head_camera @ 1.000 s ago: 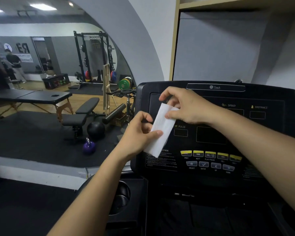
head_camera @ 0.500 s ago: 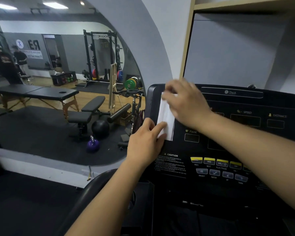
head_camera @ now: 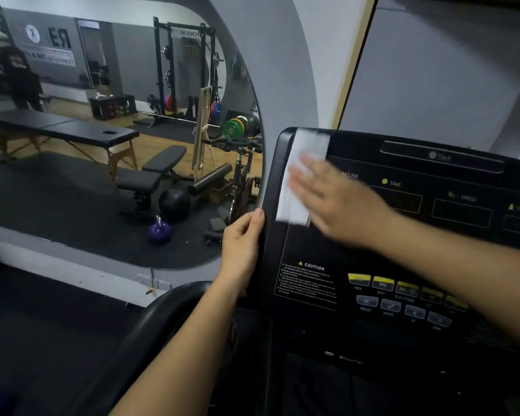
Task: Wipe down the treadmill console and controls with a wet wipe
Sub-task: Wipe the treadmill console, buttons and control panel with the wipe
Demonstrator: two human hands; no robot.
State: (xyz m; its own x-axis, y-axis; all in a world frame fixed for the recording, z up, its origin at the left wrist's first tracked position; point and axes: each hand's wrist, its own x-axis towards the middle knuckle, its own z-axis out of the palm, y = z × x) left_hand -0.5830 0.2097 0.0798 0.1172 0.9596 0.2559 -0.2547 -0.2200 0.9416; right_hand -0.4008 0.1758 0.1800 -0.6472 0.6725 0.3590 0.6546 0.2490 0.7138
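The black treadmill console fills the right half of the view, with display windows above and a row of yellow and grey buttons below. A white wet wipe lies flat against the console's upper left corner. My right hand, blurred, presses on the wipe with straight fingers. My left hand holds the console's left edge, fingers wrapped behind it and the thumb along the front rim.
A large wall mirror to the left reflects a gym: a massage table, a bench, a purple kettlebell, a squat rack and a person at the far left. A black curved handrail runs below my left arm. A grey wall stands behind the console.
My right hand flattened the wipe onto the console's upper left corner. My left hand let go of the wipe and took hold of the console's left edge. The camera moved closer.
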